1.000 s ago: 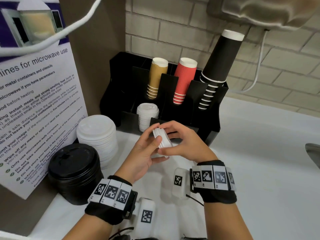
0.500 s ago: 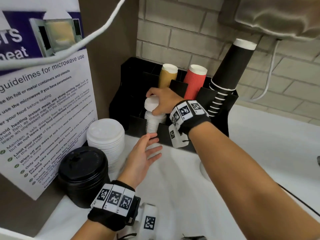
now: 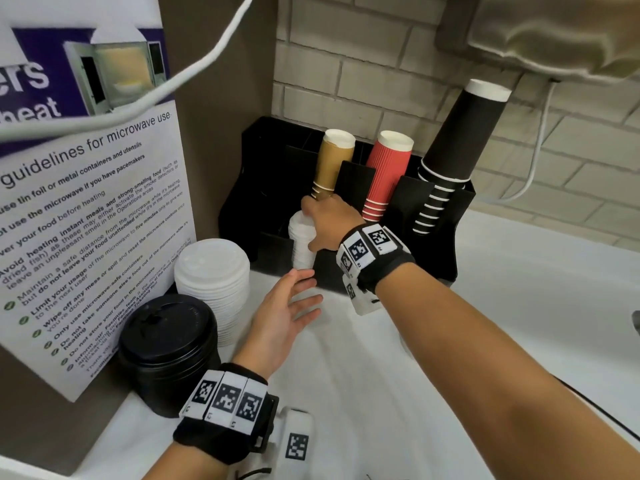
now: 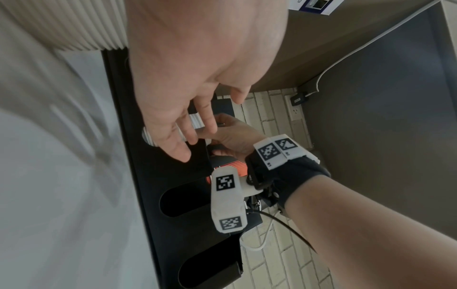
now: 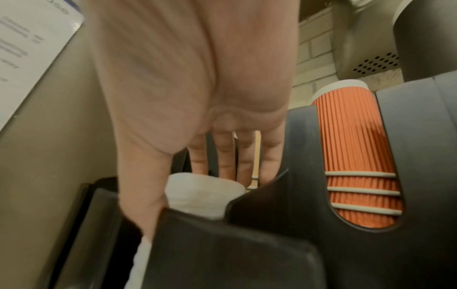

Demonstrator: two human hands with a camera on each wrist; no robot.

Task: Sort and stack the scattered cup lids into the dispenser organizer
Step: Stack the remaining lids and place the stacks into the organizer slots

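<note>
A small stack of white lids (image 3: 300,249) stands in a front slot of the black dispenser organizer (image 3: 436,244). My right hand (image 3: 309,224) grips the top of that stack, fingers behind it and thumb at the front; the right wrist view shows the same hold on the lids (image 5: 210,187), with the right hand (image 5: 195,195) over the organizer's front wall (image 5: 247,254). My left hand (image 3: 301,301) hovers open and empty just in front of the organizer, above the white counter. A larger white lid stack (image 3: 211,271) and a black lid stack (image 3: 166,348) stand loose at the left.
Tan cups (image 3: 332,161), red ribbed cups (image 3: 388,174) and tall black cups (image 3: 460,140) lean in the organizer's rear slots. A microwave guideline poster (image 3: 86,220) stands at the left. A white cable (image 3: 207,57) hangs overhead. A brick wall closes the back.
My right hand carried the small bunch of lids from in front of me up onto the stack in the organizer. My left hand let go and stays low, open.
</note>
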